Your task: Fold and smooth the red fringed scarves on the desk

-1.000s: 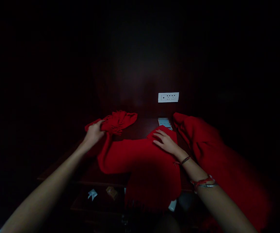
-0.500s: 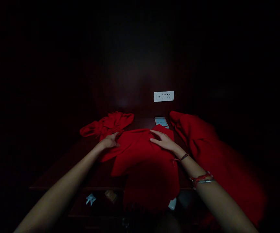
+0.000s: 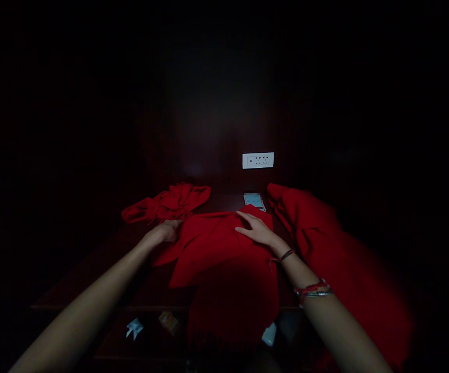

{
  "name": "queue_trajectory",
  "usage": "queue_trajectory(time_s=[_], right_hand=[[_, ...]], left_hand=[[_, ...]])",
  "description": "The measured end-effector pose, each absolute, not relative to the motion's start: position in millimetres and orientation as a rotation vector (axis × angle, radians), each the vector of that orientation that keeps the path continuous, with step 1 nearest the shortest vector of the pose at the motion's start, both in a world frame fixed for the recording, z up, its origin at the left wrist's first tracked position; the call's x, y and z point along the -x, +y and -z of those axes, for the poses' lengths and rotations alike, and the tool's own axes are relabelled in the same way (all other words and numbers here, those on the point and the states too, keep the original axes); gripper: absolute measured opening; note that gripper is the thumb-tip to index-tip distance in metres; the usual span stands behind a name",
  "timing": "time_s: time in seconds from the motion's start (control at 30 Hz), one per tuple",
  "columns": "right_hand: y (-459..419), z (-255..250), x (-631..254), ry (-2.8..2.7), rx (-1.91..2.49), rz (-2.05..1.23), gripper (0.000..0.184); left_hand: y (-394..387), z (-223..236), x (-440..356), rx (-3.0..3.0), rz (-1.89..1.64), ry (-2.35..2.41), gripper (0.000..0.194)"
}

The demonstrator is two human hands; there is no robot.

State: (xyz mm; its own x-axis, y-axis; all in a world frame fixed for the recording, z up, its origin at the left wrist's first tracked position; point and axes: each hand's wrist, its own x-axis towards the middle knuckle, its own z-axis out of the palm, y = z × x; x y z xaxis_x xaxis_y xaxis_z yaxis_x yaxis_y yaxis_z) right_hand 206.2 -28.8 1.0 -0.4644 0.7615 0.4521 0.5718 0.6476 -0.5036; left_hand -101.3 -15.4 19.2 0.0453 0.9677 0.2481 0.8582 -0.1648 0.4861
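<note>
A red scarf [image 3: 224, 254] lies in folds across the middle of the table [image 3: 150, 290], its fringed end hanging over the front edge. The right hand [image 3: 256, 230] rests on the cloth, its grip loose — thumb and fingers apart. The left hand [image 3: 169, 230] curls at the scarf's left side; whether its grip pinches the fabric, I cannot tell. A phone [image 3: 253, 200] lies just behind.

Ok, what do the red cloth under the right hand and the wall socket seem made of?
Red cloth: soft, matte fabric, perhaps wool-like, since it drapes and ends in fringe. Wall socket: probably smooth white plastic, judging by its even face.
</note>
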Motion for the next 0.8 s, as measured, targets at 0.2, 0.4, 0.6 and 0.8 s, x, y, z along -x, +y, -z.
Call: queue_trajectory(time_s=[0.2, 0.4, 0.6, 0.8], right_hand=[[-33, -5, -200, -2.053, 0.96, -0.492, 0.065], [-39, -15, -200, -1.746, 0.805, -0.546, 0.079], [-20, -15, -221, -1.4, 0.995, -0.45, 0.035], [-21, -20, -234, -1.128, 1.237, -0.179, 0.05]], left_hand=[[-25, -95, 59, -2.062, -0.905, 1.846, 0.049], [-32, -113, -43, -2.279, -0.995, 1.073, 0.046], [-14, -79, -45, -2.558, -1.133, 1.164, 0.048], [12, -24, 25, -2.378, -1.019, 1.289, 0.042]])
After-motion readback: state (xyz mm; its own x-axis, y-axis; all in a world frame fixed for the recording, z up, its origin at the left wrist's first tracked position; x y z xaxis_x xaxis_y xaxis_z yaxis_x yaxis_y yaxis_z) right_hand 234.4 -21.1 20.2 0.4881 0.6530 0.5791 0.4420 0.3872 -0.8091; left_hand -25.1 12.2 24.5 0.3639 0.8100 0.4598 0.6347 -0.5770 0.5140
